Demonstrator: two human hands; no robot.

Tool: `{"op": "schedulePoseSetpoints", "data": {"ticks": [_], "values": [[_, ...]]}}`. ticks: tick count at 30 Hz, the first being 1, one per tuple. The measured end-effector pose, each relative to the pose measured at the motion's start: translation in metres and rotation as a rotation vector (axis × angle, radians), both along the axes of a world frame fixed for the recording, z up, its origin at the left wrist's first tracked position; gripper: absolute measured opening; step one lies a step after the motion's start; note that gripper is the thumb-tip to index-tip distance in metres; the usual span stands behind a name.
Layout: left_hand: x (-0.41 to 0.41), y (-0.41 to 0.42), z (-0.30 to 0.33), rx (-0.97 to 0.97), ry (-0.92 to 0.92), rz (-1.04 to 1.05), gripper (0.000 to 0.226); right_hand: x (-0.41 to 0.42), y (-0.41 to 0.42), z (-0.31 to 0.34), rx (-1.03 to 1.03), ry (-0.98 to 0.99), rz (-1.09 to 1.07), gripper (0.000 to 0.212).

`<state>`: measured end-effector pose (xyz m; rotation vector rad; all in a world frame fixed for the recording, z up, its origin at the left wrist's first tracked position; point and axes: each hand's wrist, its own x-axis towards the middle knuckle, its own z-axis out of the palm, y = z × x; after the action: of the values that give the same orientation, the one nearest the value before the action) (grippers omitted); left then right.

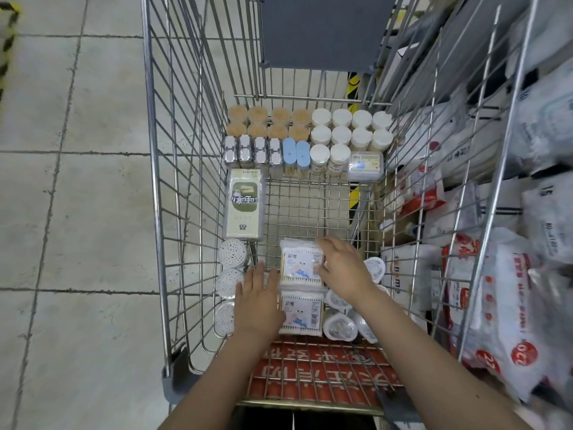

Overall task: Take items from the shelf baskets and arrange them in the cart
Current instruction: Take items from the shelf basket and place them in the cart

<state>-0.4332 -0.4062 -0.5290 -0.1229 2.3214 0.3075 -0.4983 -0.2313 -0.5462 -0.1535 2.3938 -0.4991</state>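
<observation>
We see two flat cotton swab packs in the cart (155, 181). The upper swab pack (302, 263) lies flat, its right edge under our right-hand fingers (325, 246), just right of our straight left-hand fingers (263, 271). The lower swab pack (302, 311) lies touching it, nearer our wrists. Round swab tubs (232, 252) stand just left of our left fingertips.

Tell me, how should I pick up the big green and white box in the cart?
Grab the green box by its two long sides, coming straight down from above. It lies flat against the cart's left wall, so side access is tight; the right long edge is free, and fingers probably must slip in by the wall.
</observation>
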Motion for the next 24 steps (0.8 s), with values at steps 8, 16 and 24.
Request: {"op": "schedulePoseSetpoints", "data": {"ticks": [8,16,24], "values": [[0.0,-0.022,0.082,0.152,0.014,-0.063,0.05,0.062,0.006,0.087,-0.105,0.018,-0.242,0.046],[0.02,-0.068,0.193,0.329,0.048,-0.232,0.038,0.152,-0.013,0.181,-0.215,0.072,-0.654,0.031],[0.024,-0.101,0.271,0.389,0.198,-0.351,0.035,0.243,-0.053,0.255,-0.357,0.323,-0.914,0.026]]}}
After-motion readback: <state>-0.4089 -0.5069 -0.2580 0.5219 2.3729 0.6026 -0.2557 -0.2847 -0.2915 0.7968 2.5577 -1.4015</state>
